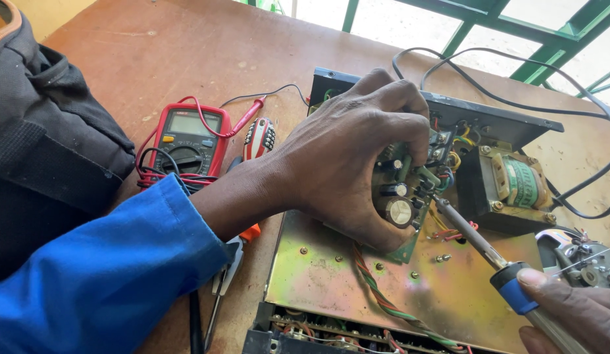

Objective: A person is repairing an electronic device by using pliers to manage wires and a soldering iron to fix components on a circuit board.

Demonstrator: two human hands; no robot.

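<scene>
The left hand (347,160) reaches in from the lower left, forearm bare below a blue sleeve, wrist bent slightly, back of the hand upward. Its fingers (397,105) curl down and the thumb presses from below in a firm pinch. The right hand (570,311) enters at the lower right corner, thumb and fingers closed in a pen-like grip.
</scene>
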